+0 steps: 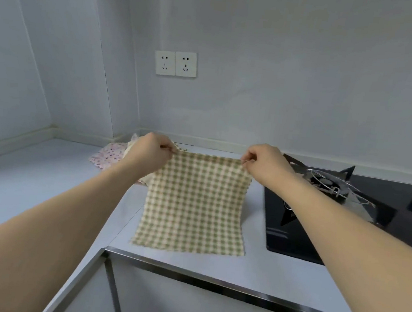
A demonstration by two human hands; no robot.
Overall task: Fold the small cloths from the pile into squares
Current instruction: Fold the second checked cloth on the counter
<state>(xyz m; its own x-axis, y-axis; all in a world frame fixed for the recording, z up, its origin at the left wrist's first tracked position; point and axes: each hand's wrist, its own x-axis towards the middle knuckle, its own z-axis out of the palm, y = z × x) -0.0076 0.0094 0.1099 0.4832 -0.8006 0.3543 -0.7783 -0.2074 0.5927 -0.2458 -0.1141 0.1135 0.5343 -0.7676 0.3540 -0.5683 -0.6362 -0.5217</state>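
A green-and-cream checked cloth (195, 200) hangs spread out above the worktop, its lower edge near the counter's front. My left hand (149, 150) pinches its top left corner and my right hand (262, 161) pinches its top right corner, stretching the top edge flat between them. Behind my left hand lies the pile of cloths (109, 156), the visible one white with small pink and dark flowers; my left forearm hides part of the pile.
A black glass gas hob (293, 231) with a metal burner grate (329, 184) sits right of the cloth. The grey worktop (19, 182) runs into a corner at the left. Two wall sockets (176, 63) are on the back wall. The counter's metal front edge (212, 281) is below.
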